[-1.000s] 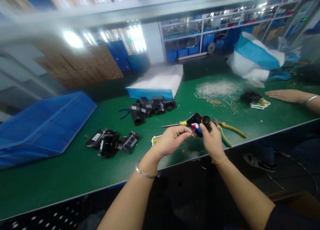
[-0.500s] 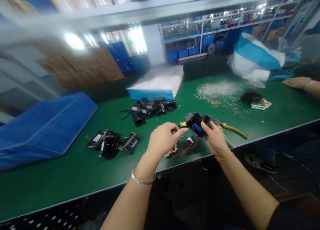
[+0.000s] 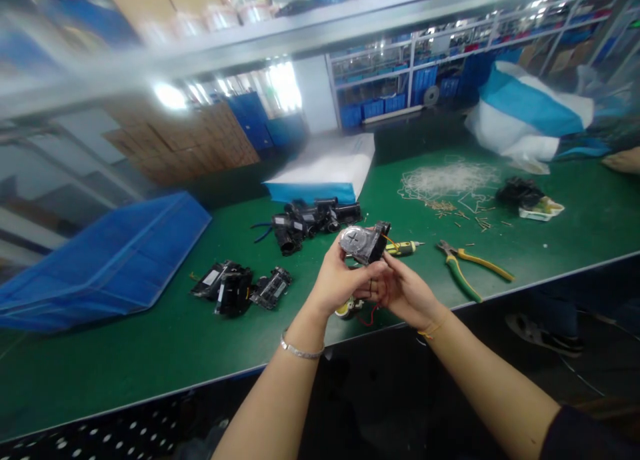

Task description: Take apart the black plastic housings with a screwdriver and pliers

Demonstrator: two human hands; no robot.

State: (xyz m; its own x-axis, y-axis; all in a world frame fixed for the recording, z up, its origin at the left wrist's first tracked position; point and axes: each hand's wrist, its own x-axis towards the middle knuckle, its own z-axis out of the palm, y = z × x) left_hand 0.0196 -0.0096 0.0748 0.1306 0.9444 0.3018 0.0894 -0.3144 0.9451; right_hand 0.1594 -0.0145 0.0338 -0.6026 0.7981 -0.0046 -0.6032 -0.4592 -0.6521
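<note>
Both hands hold a black plastic housing point(image 3: 367, 245) above the front of the bench, its round grey disc with a cross mark facing up. My left hand point(image 3: 337, 283) is closed around its left side, thumb along the near edge. From the right, my right hand point(image 3: 407, 292) grips the lower near side, fingers partly hidden underneath. A yellow-and-black screwdriver point(image 3: 404, 248) lies just behind, its handle end hidden by the housing. Below the hands are a red wire point(image 3: 369, 319) and a small yellow-and-white part point(image 3: 346, 308), partly covered.
Pliers point(image 3: 457, 263) with yellow and green handles lie to the right. Black housings point(image 3: 305, 220) and flatter black parts point(image 3: 233, 287) sit left, beside a blue bin point(image 3: 110, 260). Small brass pieces point(image 3: 443, 208) and white strands point(image 3: 445, 180) lie behind. Another person's hand point(image 3: 623, 160) rests far right.
My left hand has closed on the housing, which has turned from its blue-filled side to the grey disc and shifted left. My right hand has moved lower on it. The view has shifted slightly.
</note>
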